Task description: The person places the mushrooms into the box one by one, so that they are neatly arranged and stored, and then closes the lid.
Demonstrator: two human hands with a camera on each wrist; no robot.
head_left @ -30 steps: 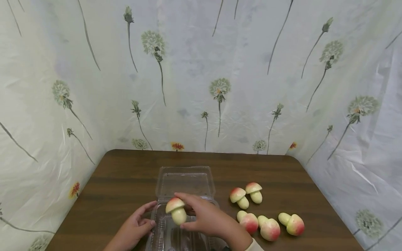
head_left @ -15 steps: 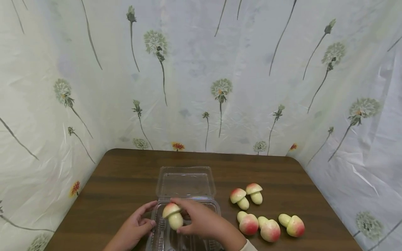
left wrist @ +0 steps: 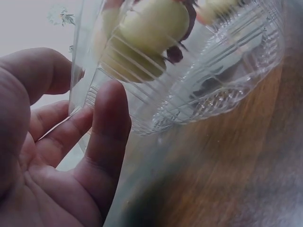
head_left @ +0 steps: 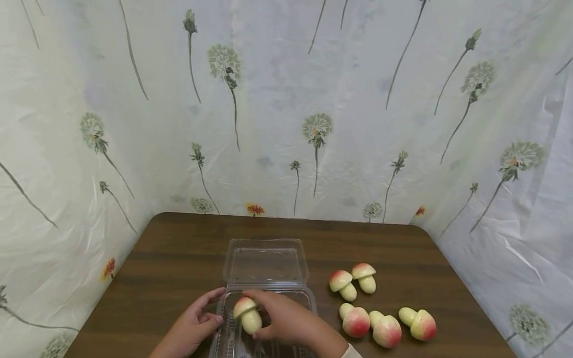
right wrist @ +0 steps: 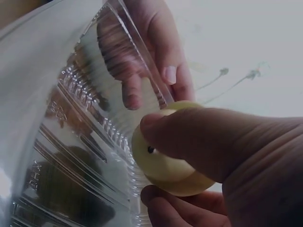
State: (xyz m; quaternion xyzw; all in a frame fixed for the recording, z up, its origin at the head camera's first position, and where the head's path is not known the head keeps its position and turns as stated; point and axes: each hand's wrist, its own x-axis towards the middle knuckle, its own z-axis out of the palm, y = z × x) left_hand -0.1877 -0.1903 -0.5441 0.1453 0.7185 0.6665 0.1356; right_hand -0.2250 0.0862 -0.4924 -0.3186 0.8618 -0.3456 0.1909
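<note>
Staged tabletop recording booth, not a lived-in room: brown wooden table (head_left: 179,258) enclosed on three sides by wrinkled, dandelion-printed plastic sheeting (head_left: 277,114) hung as backdrop.

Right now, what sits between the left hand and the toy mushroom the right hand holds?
Only the clear container's side wall. In the left wrist view the left hand's fingers press its outside, and the mushroom shows through it.
</note>
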